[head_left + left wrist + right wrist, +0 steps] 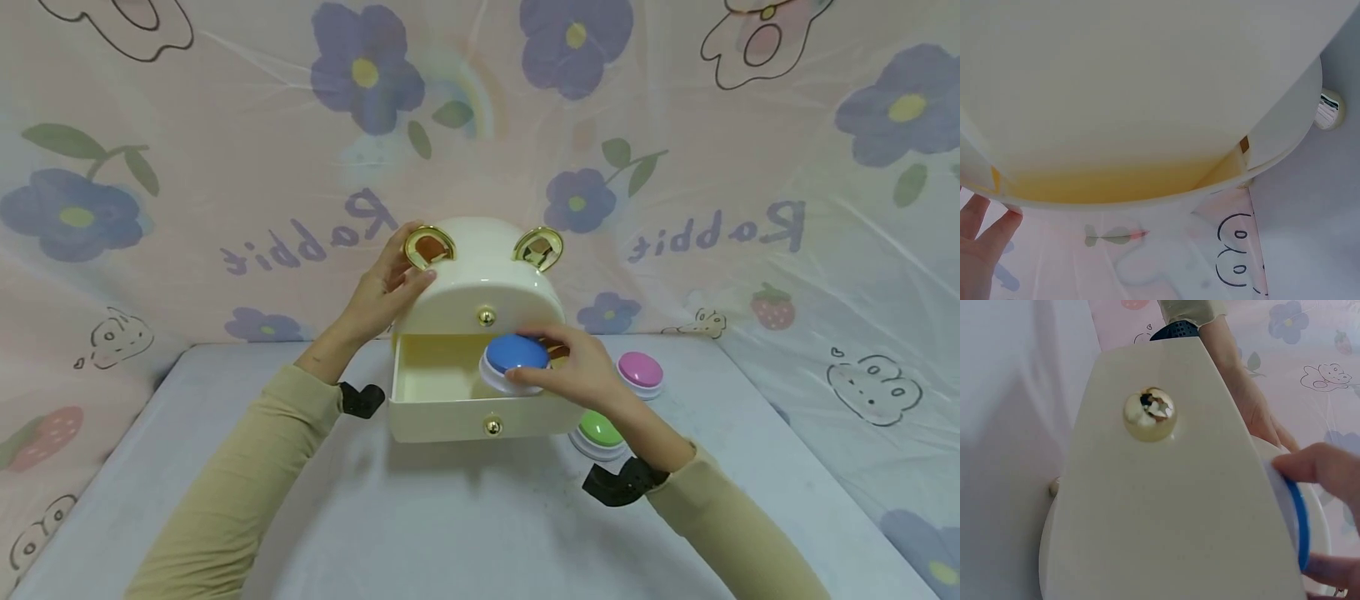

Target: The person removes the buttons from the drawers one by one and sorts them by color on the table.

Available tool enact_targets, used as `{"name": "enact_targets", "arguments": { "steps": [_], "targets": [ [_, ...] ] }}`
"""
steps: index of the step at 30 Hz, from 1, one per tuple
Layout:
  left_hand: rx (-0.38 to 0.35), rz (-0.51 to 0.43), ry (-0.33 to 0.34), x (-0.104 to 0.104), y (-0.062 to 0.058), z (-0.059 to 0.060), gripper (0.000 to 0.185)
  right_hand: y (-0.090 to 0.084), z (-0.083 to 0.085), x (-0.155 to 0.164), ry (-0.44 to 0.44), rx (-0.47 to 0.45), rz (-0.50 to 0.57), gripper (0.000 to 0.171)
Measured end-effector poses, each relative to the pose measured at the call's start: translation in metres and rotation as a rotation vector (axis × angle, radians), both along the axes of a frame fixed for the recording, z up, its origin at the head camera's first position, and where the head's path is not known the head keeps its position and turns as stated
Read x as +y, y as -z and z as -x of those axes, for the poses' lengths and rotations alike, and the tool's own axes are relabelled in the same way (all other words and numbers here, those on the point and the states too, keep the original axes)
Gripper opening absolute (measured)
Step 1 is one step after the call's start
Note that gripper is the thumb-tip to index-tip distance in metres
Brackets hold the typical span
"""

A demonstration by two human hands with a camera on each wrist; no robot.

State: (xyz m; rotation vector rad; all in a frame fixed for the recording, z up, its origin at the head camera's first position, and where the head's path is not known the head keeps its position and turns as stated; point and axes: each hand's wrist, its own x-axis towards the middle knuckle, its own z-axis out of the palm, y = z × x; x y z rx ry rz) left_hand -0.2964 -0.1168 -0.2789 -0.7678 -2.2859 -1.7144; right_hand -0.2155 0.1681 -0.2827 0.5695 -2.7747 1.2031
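A cream bear-shaped box (480, 287) with gold ears stands on the table, its lower drawer (450, 412) pulled out. My left hand (386, 287) rests against the box's upper left side, fingers fairly straight by the left ear. My right hand (573, 371) holds a blue round button with a white base (513, 360) over the open drawer. In the right wrist view the drawer front with its gold knob (1150, 414) fills the frame, and my fingertips (1310, 469) pinch the blue button (1294, 512). The left wrist view shows the box's cream wall (1147, 94) close up.
A pink button (640, 372) and a green button (598, 432) sit on the grey table (465, 525) right of the box. A floral pink cloth (225, 167) hangs behind and at both sides.
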Motion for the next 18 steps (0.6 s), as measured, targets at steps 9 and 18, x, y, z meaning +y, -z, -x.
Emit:
{"name": "enact_targets", "arguments": {
  "steps": [9,18],
  "targets": [
    [0.007,-0.015,0.003,0.0,0.0,-0.001,0.066,0.003,-0.008,0.011,0.039,0.04,0.114,0.052],
    [0.01,-0.012,0.006,0.001,0.0,-0.001,0.067,0.006,-0.015,0.022,0.052,0.109,0.189,0.053]
  ]
}}
